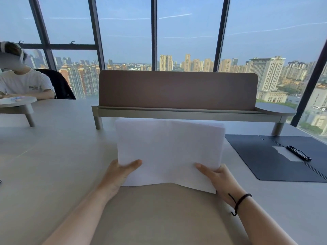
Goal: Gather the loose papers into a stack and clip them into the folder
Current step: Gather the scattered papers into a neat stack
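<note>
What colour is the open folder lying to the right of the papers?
Dark navy blue folder, with a black clip; head view shows it.

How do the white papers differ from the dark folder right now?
The papers are white and held up in both hands, left hand and right hand; the folder is dark and lies open, flat on the table. The folder carries a black clip; the papers are not yet clipped in.

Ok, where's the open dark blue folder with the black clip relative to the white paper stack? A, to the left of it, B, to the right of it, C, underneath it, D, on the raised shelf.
B: the open dark blue folder lies flat on the table to the right of the white paper stack held in both hands.
</note>
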A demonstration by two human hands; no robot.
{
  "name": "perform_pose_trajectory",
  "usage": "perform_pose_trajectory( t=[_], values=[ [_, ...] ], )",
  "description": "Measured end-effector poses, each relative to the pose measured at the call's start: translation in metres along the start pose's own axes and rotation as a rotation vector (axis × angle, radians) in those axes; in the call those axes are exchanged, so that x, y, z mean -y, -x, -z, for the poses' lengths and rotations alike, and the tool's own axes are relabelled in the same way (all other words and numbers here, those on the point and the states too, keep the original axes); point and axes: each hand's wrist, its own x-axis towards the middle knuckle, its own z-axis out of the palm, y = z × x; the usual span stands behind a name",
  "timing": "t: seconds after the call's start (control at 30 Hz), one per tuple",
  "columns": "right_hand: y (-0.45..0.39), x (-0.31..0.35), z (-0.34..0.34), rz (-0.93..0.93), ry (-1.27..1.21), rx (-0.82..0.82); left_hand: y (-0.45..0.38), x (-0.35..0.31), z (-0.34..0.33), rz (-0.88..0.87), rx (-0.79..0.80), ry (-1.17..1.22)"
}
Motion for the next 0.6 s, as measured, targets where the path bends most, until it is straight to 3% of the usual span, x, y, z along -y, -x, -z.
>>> perform_pose_trajectory(
  t=[0.2, 0.4, 0.6],
  values=[
    [-0.004, 0.013, 0.011, -0.054, 0.050, -0.046, 0.002, -0.008, -0.004, 0.138, -0.020, -0.015],
    [-0.011, 0.017, 0.043, -0.152, -0.038, -0.062, 0.002, -0.029, -0.031, 0.324, 0.025, 0.117],
    [-0.009, 0.020, 0.094, -0.166, -0.159, -0.134, -0.009, -0.036, -0.095, 0.420, 0.104, 0.416]
  ],
)
